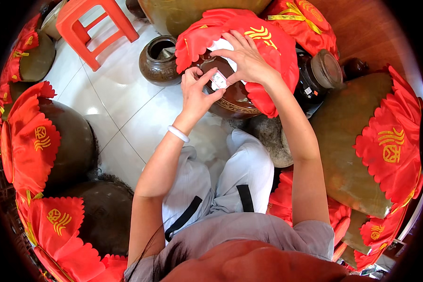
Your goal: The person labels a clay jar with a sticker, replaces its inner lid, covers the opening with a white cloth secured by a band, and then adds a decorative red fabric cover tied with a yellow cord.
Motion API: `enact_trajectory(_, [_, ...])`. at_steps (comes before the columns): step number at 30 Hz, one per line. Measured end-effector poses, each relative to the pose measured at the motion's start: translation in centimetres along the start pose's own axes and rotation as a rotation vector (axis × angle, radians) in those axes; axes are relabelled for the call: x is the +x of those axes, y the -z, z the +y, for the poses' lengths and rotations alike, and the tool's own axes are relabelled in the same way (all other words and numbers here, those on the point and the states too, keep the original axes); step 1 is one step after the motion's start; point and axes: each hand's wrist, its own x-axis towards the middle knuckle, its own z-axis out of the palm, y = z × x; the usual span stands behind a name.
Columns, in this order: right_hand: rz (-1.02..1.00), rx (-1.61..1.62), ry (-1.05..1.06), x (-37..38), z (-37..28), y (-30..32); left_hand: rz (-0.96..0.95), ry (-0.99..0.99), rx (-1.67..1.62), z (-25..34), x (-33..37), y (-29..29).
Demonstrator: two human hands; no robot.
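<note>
In front of me stands a brown glazed jar (pixel 231 99) with a patterned band, partly covered by a red cloth (pixel 268 56) with gold lettering. A small white label with a pinkish edge (pixel 218 80) is at the jar's side. My left hand (pixel 196 91) pinches the label between thumb and fingers. Spread fingers of my right hand (pixel 249 61) lie against the cloth and a white piece (pixel 223 49) under its edge, with the thumb close to the label's right side. Whether the label is stuck to the jar or held just off it, I cannot tell.
A small open brown pot (pixel 156 73) stands left of the jar, with a red stool (pixel 96 28) farther back. Dark bottles (pixel 310 77) and a rough stone (pixel 270 141) are on the right. Large cloth-topped jars (pixel 357 127) stand around me on the tiled floor (pixel 122 101).
</note>
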Motion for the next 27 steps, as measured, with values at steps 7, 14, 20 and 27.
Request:
enact_trajectory(7, [0.004, 0.002, -0.005, -0.1, 0.1, 0.0, 0.004, 0.040, -0.045, 0.0, -0.1, -0.1])
enact_trajectory(14, [0.017, 0.017, 0.016, 0.0, 0.2, -0.1, 0.078, 0.099, -0.186, -0.8, -0.4, -0.5])
enact_trajectory(20, [0.017, -0.002, 0.021, -0.1, 0.4, -0.2, 0.114, 0.035, -0.082, -0.5, -0.6, -0.5])
enact_trajectory(27, [0.010, 0.009, 0.013, 0.0, 0.2, -0.1, 0.192, 0.053, -0.097, -0.6, -0.7, -0.9])
